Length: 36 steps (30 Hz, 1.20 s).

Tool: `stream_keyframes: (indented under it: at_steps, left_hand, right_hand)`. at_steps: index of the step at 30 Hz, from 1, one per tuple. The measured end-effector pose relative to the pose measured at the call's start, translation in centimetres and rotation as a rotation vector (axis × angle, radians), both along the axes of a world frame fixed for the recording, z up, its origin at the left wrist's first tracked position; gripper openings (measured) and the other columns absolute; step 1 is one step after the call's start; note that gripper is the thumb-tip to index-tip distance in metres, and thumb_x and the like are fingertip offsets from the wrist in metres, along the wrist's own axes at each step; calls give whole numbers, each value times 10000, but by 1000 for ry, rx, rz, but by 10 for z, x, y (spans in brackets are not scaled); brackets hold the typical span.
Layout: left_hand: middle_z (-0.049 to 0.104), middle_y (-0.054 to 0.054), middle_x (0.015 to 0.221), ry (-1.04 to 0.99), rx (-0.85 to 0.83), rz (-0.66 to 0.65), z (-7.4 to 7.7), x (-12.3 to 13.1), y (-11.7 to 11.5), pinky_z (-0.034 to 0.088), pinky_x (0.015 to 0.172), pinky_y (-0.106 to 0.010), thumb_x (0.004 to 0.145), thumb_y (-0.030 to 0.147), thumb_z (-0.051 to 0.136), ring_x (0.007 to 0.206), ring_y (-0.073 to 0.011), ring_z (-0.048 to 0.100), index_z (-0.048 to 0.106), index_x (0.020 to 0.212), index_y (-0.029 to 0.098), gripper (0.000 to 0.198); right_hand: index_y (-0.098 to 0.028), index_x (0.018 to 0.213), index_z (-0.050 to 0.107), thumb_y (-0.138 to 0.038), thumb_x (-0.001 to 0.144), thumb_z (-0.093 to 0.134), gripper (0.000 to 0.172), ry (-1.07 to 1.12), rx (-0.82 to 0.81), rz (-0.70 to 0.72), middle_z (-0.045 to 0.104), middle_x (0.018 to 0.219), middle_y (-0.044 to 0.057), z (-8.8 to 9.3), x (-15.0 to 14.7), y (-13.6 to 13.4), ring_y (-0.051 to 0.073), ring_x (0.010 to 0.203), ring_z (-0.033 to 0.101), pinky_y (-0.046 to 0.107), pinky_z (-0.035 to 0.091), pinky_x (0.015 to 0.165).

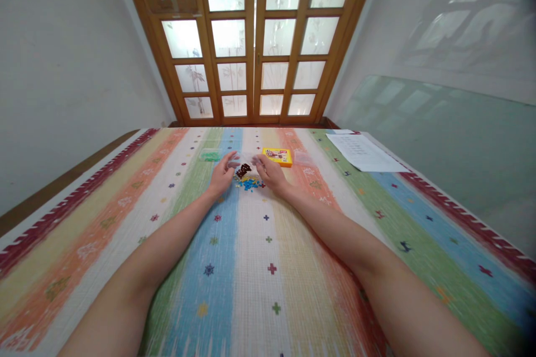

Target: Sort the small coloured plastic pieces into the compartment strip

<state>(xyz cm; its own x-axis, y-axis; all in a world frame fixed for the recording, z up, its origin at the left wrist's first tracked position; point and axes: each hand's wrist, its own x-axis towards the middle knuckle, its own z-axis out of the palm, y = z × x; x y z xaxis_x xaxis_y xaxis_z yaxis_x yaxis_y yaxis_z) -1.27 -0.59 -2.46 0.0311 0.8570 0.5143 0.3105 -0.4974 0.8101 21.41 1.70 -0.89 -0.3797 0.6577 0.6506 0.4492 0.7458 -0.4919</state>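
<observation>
Both my arms reach forward over a striped, many-coloured cloth (pixel 251 268). My left hand (pixel 221 172) rests on its edge, fingers loosely curled and apart, holding nothing I can see. My right hand (pixel 270 170) lies palm down, its fingers bent toward a small dark brown built piece (pixel 243 169) between the hands. I cannot tell whether the right fingertips pinch anything. A scatter of small blue pieces (pixel 250 183) lies just in front of the brown piece.
A yellow box (pixel 278 156) sits beyond my right hand, a clear bag (pixel 303 157) beside it. A green flat piece (pixel 210 155) lies beyond my left hand. A white sheet of paper (pixel 364 152) is at the far right. Wooden glazed doors (pixel 255 39) stand behind.
</observation>
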Motion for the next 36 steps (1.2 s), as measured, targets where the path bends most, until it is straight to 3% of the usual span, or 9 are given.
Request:
stream_keyframes:
  at_steps: [4, 9, 16, 22, 26, 30, 32, 36]
  left_hand:
    - [668, -99, 1362, 165, 153, 35, 12, -4, -11, 561, 1072, -446, 832, 63, 451, 1137, -201, 705, 508, 1501, 234, 693]
    - [623, -93, 1436, 464, 334, 61, 27, -1, -25, 466, 1189, -438, 842, 30, 441, 1342, -232, 588, 514, 1515, 222, 704]
    - [572, -92, 1508, 484, 321, 49, 26, 2, -27, 426, 1224, -446, 902, 44, 438, 1395, -229, 547, 433, 1583, 245, 710]
    - [528, -101, 1552, 198, 86, -52, 23, 9, -23, 547, 1081, -429, 1029, 261, 505, 1194, -215, 686, 433, 1590, 316, 568]
    - [501, -118, 1575, -187, -81, -126, 23, 14, -16, 563, 1052, -429, 1040, 409, 554, 1224, -242, 680, 422, 1595, 330, 576]
    - [534, -124, 1534, -520, -273, -202, 25, 14, -11, 594, 999, -414, 1068, 493, 473, 1161, -233, 710, 385, 1609, 311, 577]
    - [567, -117, 1504, -591, -327, -226, 26, 15, -11, 604, 980, -400, 1069, 497, 464, 1143, -224, 712, 385, 1604, 302, 575]
    - [571, -101, 1505, -585, -307, -158, 26, 19, -15, 599, 990, -365, 956, 346, 700, 1235, -231, 660, 431, 1574, 309, 675]
  right_hand:
    - [-206, 1237, 625, -367, 1068, 415, 314, -20, 30, -2, 739, 1077, 93, -4, -1, -1, 251, 976, 684, 351, 522, 872]
    - [-197, 1290, 628, -366, 1055, 437, 347, -16, 86, 52, 709, 1233, 121, -10, 3, 2, 267, 1119, 660, 406, 521, 986]
    - [-206, 1310, 631, -372, 1058, 444, 355, -13, 81, 20, 705, 1239, 127, -13, 7, 6, 280, 1137, 658, 446, 532, 1009]
    - [-218, 1406, 578, -425, 1065, 468, 413, 58, 124, 26, 676, 1311, 143, -7, 4, 1, 286, 1213, 638, 484, 527, 1062]
    - [-256, 1554, 454, -490, 1030, 571, 586, -15, 175, 84, 503, 1557, 150, 4, 2, -10, 306, 1441, 481, 541, 427, 1196]
    - [-295, 1623, 370, -454, 1030, 588, 652, -125, 210, 84, 365, 1667, 128, 8, 1, -16, 301, 1544, 352, 567, 362, 1250]
    - [-295, 1615, 396, -401, 1028, 601, 631, -184, 236, 89, 346, 1682, 123, 8, 0, -15, 297, 1564, 319, 571, 353, 1257]
    - [-281, 1545, 514, -264, 1018, 596, 533, -276, 293, 98, 395, 1664, 104, 5, -2, -12, 286, 1583, 287, 582, 352, 1262]
